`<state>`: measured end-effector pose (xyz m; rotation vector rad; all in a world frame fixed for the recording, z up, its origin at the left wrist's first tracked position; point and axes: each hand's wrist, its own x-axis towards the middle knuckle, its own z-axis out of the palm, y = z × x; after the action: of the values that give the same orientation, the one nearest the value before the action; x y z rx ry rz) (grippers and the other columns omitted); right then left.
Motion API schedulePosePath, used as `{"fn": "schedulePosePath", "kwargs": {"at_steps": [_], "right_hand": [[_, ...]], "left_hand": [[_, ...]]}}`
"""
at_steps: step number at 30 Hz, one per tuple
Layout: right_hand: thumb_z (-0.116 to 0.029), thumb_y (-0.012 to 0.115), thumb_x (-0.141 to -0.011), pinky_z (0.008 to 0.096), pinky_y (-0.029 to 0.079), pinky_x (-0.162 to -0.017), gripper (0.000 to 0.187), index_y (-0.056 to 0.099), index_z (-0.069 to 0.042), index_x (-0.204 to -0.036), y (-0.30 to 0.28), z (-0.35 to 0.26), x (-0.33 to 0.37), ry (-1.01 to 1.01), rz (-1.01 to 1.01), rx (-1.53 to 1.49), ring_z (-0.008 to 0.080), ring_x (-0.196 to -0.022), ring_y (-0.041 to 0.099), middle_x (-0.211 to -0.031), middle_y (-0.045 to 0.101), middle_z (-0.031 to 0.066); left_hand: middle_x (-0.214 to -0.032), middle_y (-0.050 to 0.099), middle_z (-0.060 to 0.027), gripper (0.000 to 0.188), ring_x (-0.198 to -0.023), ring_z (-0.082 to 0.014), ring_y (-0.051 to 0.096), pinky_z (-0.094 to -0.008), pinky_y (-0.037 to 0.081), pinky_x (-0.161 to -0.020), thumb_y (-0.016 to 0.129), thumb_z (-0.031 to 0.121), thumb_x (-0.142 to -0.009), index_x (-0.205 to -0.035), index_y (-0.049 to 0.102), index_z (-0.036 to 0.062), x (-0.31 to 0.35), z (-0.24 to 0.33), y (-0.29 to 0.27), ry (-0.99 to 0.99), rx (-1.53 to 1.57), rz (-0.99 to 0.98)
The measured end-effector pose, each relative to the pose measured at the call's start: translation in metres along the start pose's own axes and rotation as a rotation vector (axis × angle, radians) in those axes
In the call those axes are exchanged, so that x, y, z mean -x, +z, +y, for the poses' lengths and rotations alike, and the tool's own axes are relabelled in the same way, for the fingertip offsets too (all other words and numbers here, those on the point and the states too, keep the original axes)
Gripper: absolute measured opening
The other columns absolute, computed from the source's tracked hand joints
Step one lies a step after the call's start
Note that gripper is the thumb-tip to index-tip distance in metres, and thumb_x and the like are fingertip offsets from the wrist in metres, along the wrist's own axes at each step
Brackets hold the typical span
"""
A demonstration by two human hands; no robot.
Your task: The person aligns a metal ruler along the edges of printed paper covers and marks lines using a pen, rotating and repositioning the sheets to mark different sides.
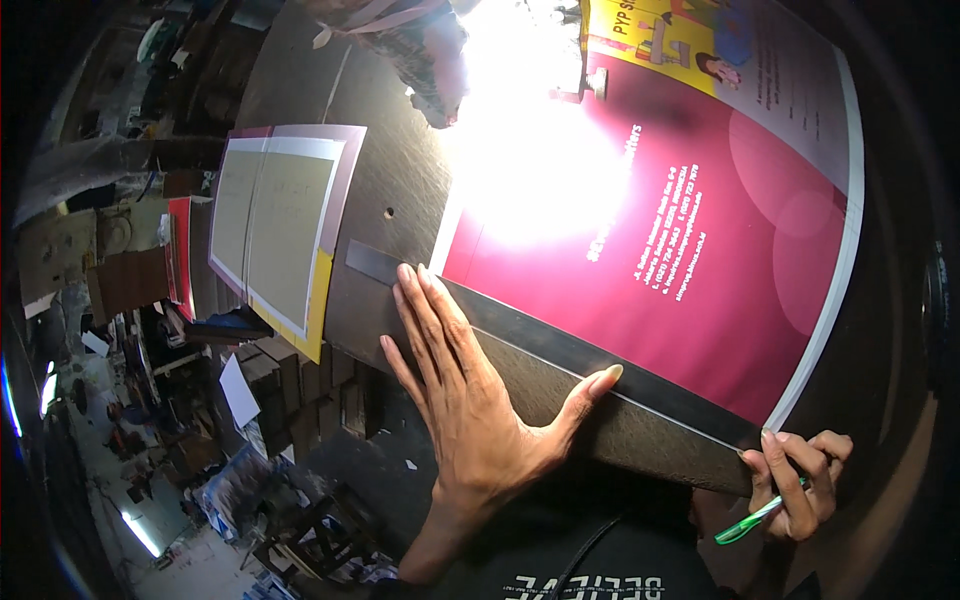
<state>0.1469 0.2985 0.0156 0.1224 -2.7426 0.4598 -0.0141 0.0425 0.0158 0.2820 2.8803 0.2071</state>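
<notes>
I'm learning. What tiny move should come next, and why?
Perhaps press the dark strip down: it lies along the edge of the maroon sheet, the left hand, spread out, touches it, and the right hand, holding a green pen, is at its end.

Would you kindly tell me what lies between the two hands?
Between left hand and right hand, the head view shows a dark strip along the maroon sheet, and table nearer the person.

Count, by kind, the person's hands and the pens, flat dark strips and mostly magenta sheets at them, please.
Hands: 2, the left hand and the right hand
Pens: 1, the green pen
Strips: 1, the dark strip
Sheets: 1, the magenta sheet
Total: 5
</notes>
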Motion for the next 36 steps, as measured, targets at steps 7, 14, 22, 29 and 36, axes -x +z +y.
{"fn": "schedulePosePath", "kwargs": {"at_steps": [7, 14, 22, 29, 36], "right_hand": [[-0.021, 0.083, -0.08, 0.0353, 0.036, -0.064, 0.025, 0.077, -0.007, -0.1, -0.001, 0.004, 0.003, -0.009, -0.012, -0.009, 0.0209, -0.082, 0.048, -0.093, 0.064, 0.0002], [-0.02, 0.082, -0.081, 0.035, 0.039, -0.07, 0.025, 0.076, -0.009, -0.103, -0.008, -0.004, 0.001, 0.054, -0.091, 0.02, 0.0191, -0.081, 0.049, -0.097, 0.062, -0.0016], [-0.025, 0.089, -0.07, 0.0303, 0.034, -0.061, 0.027, 0.08, -0.013, -0.093, 0.003, -0.007, -0.005, 0.095, -0.004, -0.065, 0.0163, -0.073, 0.047, -0.086, 0.068, -0.0047], [-0.032, 0.087, -0.071, 0.0301, 0.034, -0.062, 0.03, 0.08, -0.015, -0.095, -0.001, -0.005, 0.003, 0.124, 0.022, -0.018, 0.0158, -0.075, 0.046, -0.086, 0.067, -0.0066], [-0.031, 0.088, -0.07, 0.0299, 0.034, -0.061, 0.032, 0.08, -0.015, -0.096, 0.001, -0.005, 0.003, 0.149, 0.023, -0.047, 0.016, -0.075, 0.046, -0.086, 0.067, -0.0063]], "left_hand": [[-0.162, -0.001, -0.0318, 0.144, -0.153, -0.041, -0.003, -0.0608, -0.003, -0.12, 0.072, 0.078, -0.068, -0.153, -0.003, -0.0115, 0.0, 0.004, 0.001, -0.004, 0.0, -0.004], [-0.163, 0.003, -0.031, 0.137, -0.154, -0.0401, 0.003, -0.0587, 0.002, -0.121, 0.074, 0.071, -0.071, -0.155, 0.0, -0.0081, 0.003, 0.008, 0.001, 0.022, 0.024, 0.032], [-0.165, 0.005, -0.0253, 0.138, -0.154, -0.0398, 0.005, -0.0593, 0.006, -0.121, 0.073, 0.076, -0.067, -0.157, 0.003, -0.0028, 0.004, -0.007, 0.007, 0.032, -0.097, 0.136], [-0.165, 0.007, -0.0235, 0.122, -0.154, -0.0384, 0.007, -0.0612, 0.006, -0.12, 0.062, 0.075, -0.079, -0.159, 0.005, 0.0036, 0.006, -0.001, 0.014, 0.069, -0.044, 0.156], [-0.165, 0.008, -0.0248, 0.122, -0.153, -0.0394, 0.008, -0.062, 0.006, -0.12, 0.064, 0.074, -0.079, -0.159, 0.006, 0.0021, 0.007, -0.002, 0.015, 0.072, -0.059, 0.163]]}}
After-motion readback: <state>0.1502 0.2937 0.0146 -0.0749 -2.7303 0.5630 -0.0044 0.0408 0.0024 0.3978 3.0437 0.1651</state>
